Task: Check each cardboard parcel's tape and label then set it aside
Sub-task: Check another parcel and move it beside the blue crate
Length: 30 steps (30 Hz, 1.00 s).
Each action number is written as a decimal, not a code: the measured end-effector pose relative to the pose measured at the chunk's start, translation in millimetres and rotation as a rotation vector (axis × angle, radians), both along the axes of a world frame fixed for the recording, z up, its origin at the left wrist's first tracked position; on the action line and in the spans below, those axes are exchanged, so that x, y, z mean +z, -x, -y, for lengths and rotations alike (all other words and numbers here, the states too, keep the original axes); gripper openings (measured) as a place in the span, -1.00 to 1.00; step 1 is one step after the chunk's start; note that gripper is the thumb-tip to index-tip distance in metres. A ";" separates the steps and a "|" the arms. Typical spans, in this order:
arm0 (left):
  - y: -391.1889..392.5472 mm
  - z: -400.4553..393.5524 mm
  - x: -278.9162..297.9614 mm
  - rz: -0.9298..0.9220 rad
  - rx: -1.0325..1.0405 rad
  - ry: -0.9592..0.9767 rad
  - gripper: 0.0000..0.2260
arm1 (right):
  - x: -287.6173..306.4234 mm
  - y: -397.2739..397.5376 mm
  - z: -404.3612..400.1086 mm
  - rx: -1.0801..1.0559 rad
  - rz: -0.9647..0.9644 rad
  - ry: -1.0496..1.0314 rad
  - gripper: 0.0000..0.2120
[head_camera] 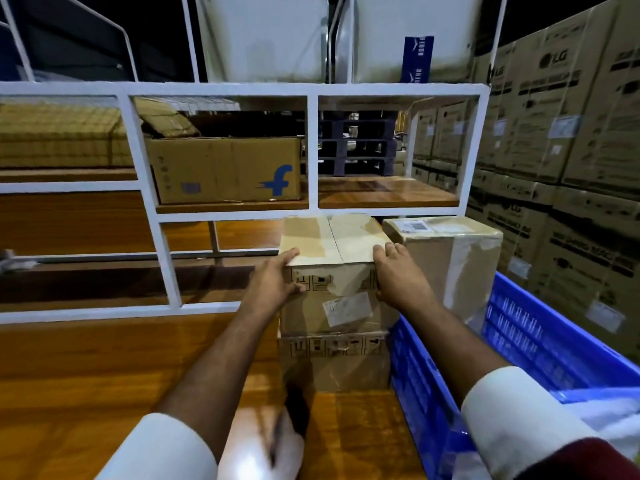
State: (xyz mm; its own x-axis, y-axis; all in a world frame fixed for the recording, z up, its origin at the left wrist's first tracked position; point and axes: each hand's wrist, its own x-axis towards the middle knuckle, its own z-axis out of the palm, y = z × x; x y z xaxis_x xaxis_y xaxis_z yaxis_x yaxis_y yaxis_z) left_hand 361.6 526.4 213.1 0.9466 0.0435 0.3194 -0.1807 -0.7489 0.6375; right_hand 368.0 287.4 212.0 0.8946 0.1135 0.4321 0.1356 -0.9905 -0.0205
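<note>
A taped cardboard parcel (334, 271) sits on top of a second cardboard parcel (334, 362) on the wooden table, right of centre. A white label is stuck on its front face. My left hand (275, 280) grips its upper left edge, fingers over the top. My right hand (398, 275) grips the upper right edge the same way. Just to the right, a third parcel (450, 258) wrapped in clear tape with a barcode label on top stands in a blue plastic crate (526, 327).
A white metal shelf frame (311, 150) stands behind the parcels, with a large box with a blue logo (225, 169) on its shelf. Stacked LG cartons (571, 150) form a wall on the right. A white plastic bag (263, 448) lies near the front edge.
</note>
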 end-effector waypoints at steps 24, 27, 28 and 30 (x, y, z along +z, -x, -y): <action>132.3 -1.4 -12.2 0.246 -0.224 0.241 -0.72 | -11.6 167.8 -29.6 0.078 0.330 -0.313 -0.81; 175.9 14.0 -37.6 0.161 -0.413 0.483 -0.80 | -45.2 229.8 -35.3 0.031 0.362 -0.428 -0.82; 188.4 18.9 -46.9 0.118 -0.455 0.547 -0.82 | -56.6 250.6 -36.8 0.022 0.356 -0.492 -0.80; 212.2 32.4 -72.4 -0.001 -0.534 0.601 -0.84 | -82.4 295.6 -33.3 -0.043 0.315 -0.631 -0.78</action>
